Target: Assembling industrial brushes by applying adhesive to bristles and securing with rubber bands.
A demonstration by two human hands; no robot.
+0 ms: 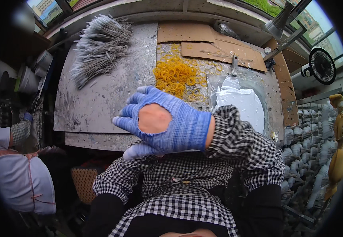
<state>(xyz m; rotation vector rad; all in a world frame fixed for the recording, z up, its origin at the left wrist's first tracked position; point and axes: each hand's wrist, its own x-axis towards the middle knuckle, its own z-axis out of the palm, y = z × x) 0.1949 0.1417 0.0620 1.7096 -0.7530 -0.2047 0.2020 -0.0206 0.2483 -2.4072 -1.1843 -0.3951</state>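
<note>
My right hand (pixel 159 122), in a blue knitted glove with a large ragged hole showing bare skin, is held above the front edge of the table. Its fingers point left and are spread apart, with the thumb nearer my body; no object shows in it. Just beyond the hand lies a heap of yellow rubber bands (pixel 175 75). My left sleeve reaches up behind the right hand, which hides my left hand. To the right of the bands, white paste (pixel 240 102) is spread on a clear sheet, and a scraper (pixel 234 65) rests at its far edge.
Bundles of thin wire stems with pale tips (pixel 100 47) lie at the far left of the table (pixel 88 110). Flat cardboard (pixel 219 49) covers its back right. A black fan (pixel 321 66) and racks of pale bristly bundles (pixel 306 150) stand right. Another person's arm (pixel 20 132) is at left.
</note>
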